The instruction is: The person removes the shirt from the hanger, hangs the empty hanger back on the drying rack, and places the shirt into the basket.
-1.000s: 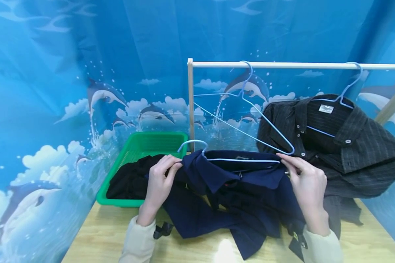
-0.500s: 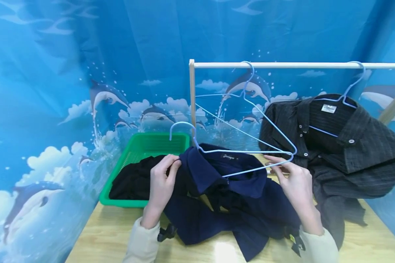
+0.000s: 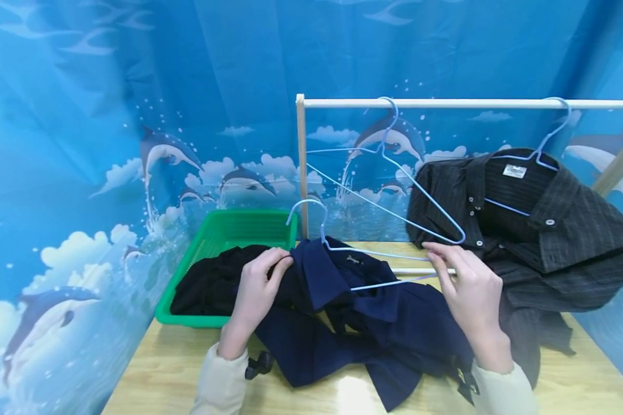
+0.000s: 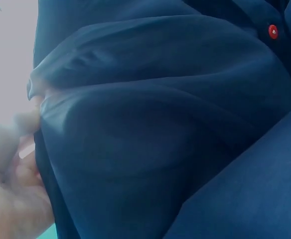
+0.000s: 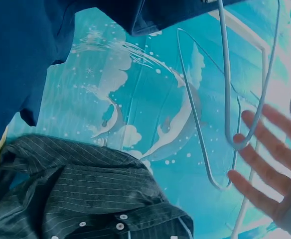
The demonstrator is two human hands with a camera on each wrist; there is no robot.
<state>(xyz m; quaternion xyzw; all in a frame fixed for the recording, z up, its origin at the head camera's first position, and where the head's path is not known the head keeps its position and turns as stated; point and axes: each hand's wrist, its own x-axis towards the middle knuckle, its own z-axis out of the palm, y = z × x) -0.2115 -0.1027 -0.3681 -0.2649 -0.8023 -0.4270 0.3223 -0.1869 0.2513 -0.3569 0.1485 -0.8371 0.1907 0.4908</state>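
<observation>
A navy collared shirt (image 3: 322, 276) lies partly raised over the table, a light-blue wire hanger (image 3: 379, 253) tucked into its left side. My left hand (image 3: 256, 294) pinches the shirt near its left shoulder; in the left wrist view its fingers (image 4: 28, 119) grip a fold of the cloth. The hanger's right arm sticks out of the collar, bare. At that end is my right hand (image 3: 467, 294). Its fingers (image 5: 265, 164) look extended and spread against the wire in the right wrist view. The hanger's left arm is hidden inside the shirt.
A green basket (image 3: 184, 271) with black cloth (image 3: 207, 282) stands at the left. Behind, a rack rail (image 3: 342, 103) bears a bare blue hanger (image 3: 420, 190) and a dark striped shirt (image 3: 576, 253) on another hanger, close to my right hand.
My right hand has come off the shirt's right collar side and moved left to the hanger's end. The collar's right side has dropped, baring that hanger arm. My left hand keeps its grip.
</observation>
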